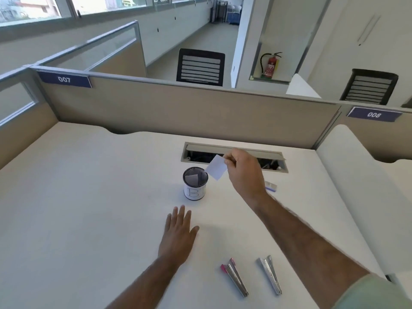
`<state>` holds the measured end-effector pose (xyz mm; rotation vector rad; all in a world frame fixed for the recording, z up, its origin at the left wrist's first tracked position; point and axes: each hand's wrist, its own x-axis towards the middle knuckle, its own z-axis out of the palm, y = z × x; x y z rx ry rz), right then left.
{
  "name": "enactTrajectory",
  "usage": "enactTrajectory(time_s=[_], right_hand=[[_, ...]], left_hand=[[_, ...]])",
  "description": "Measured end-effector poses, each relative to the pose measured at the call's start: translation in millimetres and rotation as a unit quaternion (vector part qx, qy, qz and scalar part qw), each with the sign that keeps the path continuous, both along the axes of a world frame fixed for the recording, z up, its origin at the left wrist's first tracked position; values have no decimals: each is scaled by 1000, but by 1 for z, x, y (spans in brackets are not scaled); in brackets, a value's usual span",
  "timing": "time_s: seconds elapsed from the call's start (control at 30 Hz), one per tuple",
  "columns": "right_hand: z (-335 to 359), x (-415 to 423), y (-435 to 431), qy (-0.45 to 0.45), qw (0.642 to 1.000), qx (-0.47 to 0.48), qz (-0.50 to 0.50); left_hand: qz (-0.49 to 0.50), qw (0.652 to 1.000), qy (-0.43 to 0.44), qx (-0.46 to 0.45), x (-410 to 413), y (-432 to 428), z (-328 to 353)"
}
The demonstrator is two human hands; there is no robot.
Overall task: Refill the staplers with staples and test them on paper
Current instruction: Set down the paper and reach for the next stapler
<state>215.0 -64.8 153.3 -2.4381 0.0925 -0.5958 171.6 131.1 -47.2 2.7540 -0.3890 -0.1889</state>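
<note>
Two staplers lie near the front edge of the white desk: one with pink ends [234, 277] and a silver one [269, 274] to its right. My right hand [244, 172] pinches a small white slip of paper [216, 167] just above and to the right of a black mesh cup [195, 183] labelled "BI". Another slip lies inside the cup. My left hand [178, 235] rests flat on the desk, fingers straight, in front of the cup. A small staple box [270, 186] lies behind my right wrist.
An open cable hatch [234, 150] is set into the desk behind the cup. Beige partitions marked 007 and 008 wall the desk at the back and sides. A neighbouring desk [347, 166] adjoins on the right.
</note>
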Motion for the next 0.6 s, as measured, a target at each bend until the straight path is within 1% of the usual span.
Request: enactTrajectory(time_s=[0.1, 0.2, 0.4, 0.6], right_hand=[[-16, 22, 13, 9, 996, -84, 35], [-32, 43, 23, 23, 987, -147, 51], [-59, 82, 36, 84, 965, -238, 65], [-76, 96, 48, 98, 942, -309, 83]], left_hand=[[2, 999, -1, 33, -2, 5, -20], [0, 999, -12, 33, -2, 4, -27], [-4, 998, -16, 53, -3, 4, -30], [-7, 998, -18, 62, -2, 5, -32]])
